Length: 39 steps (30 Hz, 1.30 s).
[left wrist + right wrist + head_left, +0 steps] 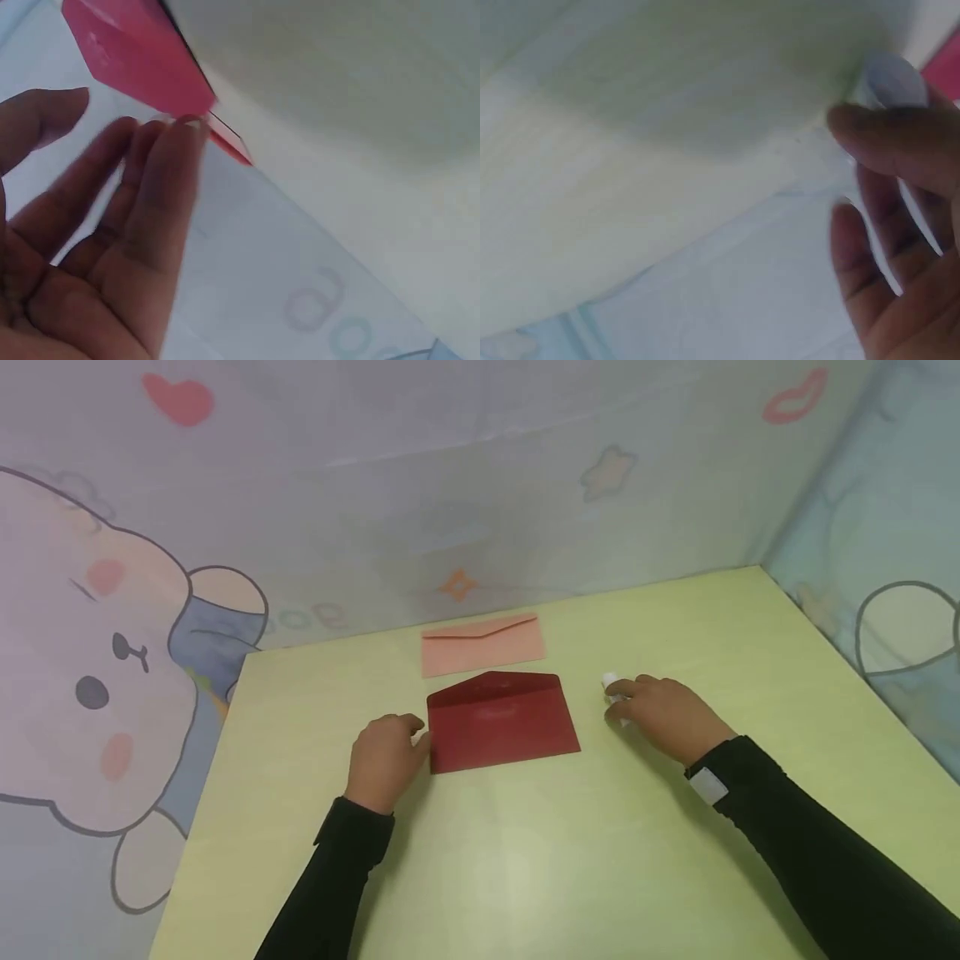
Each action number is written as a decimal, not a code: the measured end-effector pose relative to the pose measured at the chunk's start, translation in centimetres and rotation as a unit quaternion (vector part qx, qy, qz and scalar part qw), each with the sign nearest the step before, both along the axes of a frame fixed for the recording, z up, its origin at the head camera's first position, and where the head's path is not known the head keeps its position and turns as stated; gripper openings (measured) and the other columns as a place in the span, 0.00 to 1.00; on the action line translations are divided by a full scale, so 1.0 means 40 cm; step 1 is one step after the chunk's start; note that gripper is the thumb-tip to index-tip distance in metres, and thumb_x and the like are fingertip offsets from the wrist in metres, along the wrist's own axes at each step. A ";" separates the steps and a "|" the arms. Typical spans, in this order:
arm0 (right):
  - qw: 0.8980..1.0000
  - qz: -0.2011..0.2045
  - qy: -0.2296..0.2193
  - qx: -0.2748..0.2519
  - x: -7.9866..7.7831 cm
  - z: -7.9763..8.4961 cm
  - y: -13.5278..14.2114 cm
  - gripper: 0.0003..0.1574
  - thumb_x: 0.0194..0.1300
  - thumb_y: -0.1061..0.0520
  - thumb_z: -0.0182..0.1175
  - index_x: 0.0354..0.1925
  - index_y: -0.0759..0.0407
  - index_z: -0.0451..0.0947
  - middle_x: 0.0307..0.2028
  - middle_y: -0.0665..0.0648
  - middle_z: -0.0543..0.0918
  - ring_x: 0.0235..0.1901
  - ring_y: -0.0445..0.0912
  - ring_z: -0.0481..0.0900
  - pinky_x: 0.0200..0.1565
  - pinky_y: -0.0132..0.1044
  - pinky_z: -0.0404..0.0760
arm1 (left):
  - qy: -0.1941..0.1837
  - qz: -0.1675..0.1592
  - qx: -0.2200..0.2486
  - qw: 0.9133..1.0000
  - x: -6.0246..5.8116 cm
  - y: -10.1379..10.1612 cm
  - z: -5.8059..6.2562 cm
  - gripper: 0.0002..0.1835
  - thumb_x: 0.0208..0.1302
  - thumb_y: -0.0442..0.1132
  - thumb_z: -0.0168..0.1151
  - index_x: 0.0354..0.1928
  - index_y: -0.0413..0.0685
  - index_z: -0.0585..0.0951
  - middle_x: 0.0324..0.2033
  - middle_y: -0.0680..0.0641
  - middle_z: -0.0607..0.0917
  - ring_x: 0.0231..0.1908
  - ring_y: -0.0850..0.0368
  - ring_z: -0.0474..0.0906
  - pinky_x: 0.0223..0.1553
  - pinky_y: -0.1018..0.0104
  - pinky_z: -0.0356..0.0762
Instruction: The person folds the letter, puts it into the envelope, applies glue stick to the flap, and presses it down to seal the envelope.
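A dark red envelope [502, 727] lies on the table with its flap raised open toward the far side. Beside its left edge is my left hand [387, 760], fingers loosely bent and nothing held in them. The left wrist view shows those fingers [161, 187] close to a corner of the red envelope [142, 52]; whether they touch it I cannot tell. To the right of the envelope, my right hand [670, 717] grips a small white stick [611, 680], which looks like a glue stick. Its round white end [892, 81] shows above the thumb [892, 142]; the rest is largely hidden.
Behind the red envelope lies a pale pink envelope [483, 650] with a creased flap edge. The yellow table [510, 860] runs back to a printed cloth [480, 485] with a cartoon bear; another cloth hangs along the right side.
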State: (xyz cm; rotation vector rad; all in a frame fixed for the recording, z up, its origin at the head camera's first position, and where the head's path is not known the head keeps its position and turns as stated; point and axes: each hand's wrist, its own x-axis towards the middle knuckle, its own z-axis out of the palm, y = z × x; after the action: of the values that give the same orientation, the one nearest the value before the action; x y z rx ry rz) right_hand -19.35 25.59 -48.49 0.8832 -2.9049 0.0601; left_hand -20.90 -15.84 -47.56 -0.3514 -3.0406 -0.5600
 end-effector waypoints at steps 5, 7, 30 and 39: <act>0.995 0.045 0.073 0.051 -0.007 -0.018 0.006 0.27 0.55 0.73 0.84 0.51 0.52 0.94 0.57 0.55 0.95 0.52 0.55 0.87 0.46 0.46 0.88 | 0.023 -0.059 -0.012 0.998 0.022 0.042 0.008 0.07 0.77 0.38 0.72 0.40 0.42 0.92 0.39 0.42 0.93 0.39 0.47 0.89 0.40 0.55 0.91; 0.994 0.050 0.090 0.032 -0.015 -0.017 0.005 0.29 0.56 0.71 0.85 0.53 0.52 0.94 0.57 0.55 0.95 0.52 0.55 0.88 0.46 0.46 0.88 | 0.015 -0.082 -0.011 0.996 0.028 0.051 0.014 0.08 0.77 0.37 0.72 0.35 0.45 0.90 0.39 0.44 0.91 0.38 0.50 0.86 0.41 0.57 0.88; 0.919 -0.119 -0.077 -0.369 -0.054 0.027 -0.278 0.14 0.78 0.50 0.73 0.52 0.58 0.90 0.38 0.57 0.93 0.40 0.53 0.87 0.46 0.47 0.84 | 0.085 -0.221 -0.086 0.968 0.038 0.198 -0.149 0.08 0.69 0.46 0.80 0.37 0.54 0.88 0.36 0.55 0.87 0.35 0.57 0.82 0.32 0.58 0.89; 0.945 -0.102 -0.120 -0.287 -0.057 0.032 -0.296 0.13 0.79 0.48 0.72 0.54 0.54 0.90 0.40 0.55 0.94 0.41 0.52 0.87 0.50 0.51 0.88 | 0.059 -0.229 -0.085 0.968 0.015 0.216 -0.232 0.07 0.74 0.49 0.74 0.40 0.56 0.89 0.36 0.54 0.88 0.34 0.57 0.84 0.32 0.59 0.91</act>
State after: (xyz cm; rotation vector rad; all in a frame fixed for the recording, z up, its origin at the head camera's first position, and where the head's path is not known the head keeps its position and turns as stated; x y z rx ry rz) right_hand -21.64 13.76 -47.22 0.4944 -2.8924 1.0002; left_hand -20.30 -7.21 -56.84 -1.0706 -2.8955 -0.2723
